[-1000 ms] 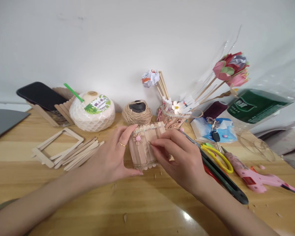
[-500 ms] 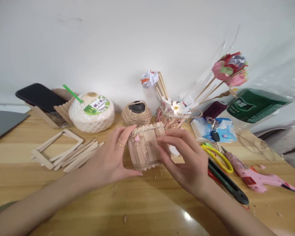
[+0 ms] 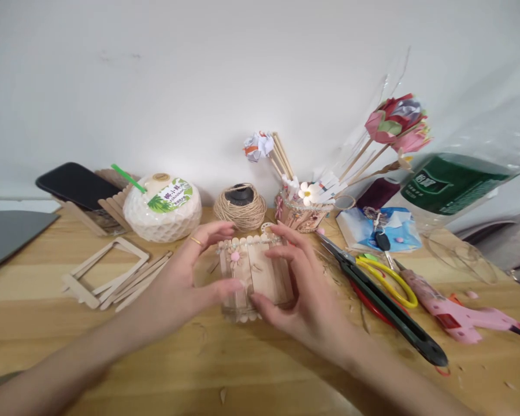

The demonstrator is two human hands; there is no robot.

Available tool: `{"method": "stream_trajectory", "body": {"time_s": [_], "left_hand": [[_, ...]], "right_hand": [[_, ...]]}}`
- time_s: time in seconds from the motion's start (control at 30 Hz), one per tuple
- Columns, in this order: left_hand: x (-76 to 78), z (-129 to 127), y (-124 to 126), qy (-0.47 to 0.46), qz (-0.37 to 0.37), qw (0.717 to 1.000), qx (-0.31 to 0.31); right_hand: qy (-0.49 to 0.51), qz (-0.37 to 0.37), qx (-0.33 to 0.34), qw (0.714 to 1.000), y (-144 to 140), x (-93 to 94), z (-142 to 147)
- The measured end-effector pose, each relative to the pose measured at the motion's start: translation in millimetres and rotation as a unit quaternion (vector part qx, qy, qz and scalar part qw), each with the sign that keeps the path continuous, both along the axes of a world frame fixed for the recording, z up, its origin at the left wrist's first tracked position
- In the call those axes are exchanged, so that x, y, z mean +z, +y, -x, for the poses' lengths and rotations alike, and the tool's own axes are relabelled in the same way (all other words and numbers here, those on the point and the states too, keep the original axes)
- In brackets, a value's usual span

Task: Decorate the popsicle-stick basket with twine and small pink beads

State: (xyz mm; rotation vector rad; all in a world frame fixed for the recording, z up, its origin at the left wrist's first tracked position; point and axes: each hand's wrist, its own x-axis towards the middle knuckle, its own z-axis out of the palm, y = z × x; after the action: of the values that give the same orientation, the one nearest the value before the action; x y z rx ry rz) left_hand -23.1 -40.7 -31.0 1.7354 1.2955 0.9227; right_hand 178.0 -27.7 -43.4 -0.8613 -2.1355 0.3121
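A small craft-stick box (image 3: 242, 289) stands on the table between my hands, with twine along its top and bottom edges. On its front sits a small flower with a pink centre (image 3: 235, 256), and a thin sliver (image 3: 257, 267) lies to the right of that. My left hand (image 3: 203, 266) curves around the box's left side, fingers apart, thumb in front of the face. Over the right part of the face, my right hand (image 3: 301, 277) has its fingers spread and bent, thumb low. Neither hand visibly grips the box, though its right edge is partly hidden.
Behind are a twine ball (image 3: 242, 209), a white coconut (image 3: 162, 208) with a straw and a decorated holder (image 3: 305, 216) with paper flowers. Loose craft sticks (image 3: 134, 280) lie left. Dark-handled scissors (image 3: 385, 306), yellow-handled scissors (image 3: 409, 294) and a pink glue gun (image 3: 450, 315) lie right.
The box has come down and a little nearer. My left hand has let go of its edge, its thumb moving up in front. My right hand has shifted left over the face.
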Motion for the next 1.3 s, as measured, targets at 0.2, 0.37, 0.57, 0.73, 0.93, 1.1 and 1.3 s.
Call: {"method": "stream_trajectory", "body": {"time_s": [0.2,0.37,0.57,0.73,0.93,1.1,1.3], "left_hand": [[9.3,-10,-6,0.034,0.038,0.998,0.023],[10.3,-13,-7,-0.029,0.088,0.996,0.014],[8.8,-17,-12,-0.043,0.085,0.995,0.038],[6.6,-20,-14,-0.052,0.075,0.995,0.044],[8.3,-20,-13,-0.064,0.065,0.995,0.044],[10.7,-20,-12,-0.073,0.073,0.994,0.032],[11.7,-20,-13,-0.075,0.069,0.994,0.029]], "right_hand": [[-0.007,-0.045,0.004,0.999,-12,-1.3,7],[0.007,0.004,0.036,0.999,-15,5.3,4],[0.031,-0.022,0.024,0.999,-15,7.4,3],[0.037,-0.099,0.022,0.994,-14,3.7,6],[0.047,-0.143,0.026,0.988,-12,1.8,7],[0.032,-0.156,0.014,0.987,-12,-1.1,7],[0.016,-0.156,0.002,0.988,-14,-4.6,6]]}}
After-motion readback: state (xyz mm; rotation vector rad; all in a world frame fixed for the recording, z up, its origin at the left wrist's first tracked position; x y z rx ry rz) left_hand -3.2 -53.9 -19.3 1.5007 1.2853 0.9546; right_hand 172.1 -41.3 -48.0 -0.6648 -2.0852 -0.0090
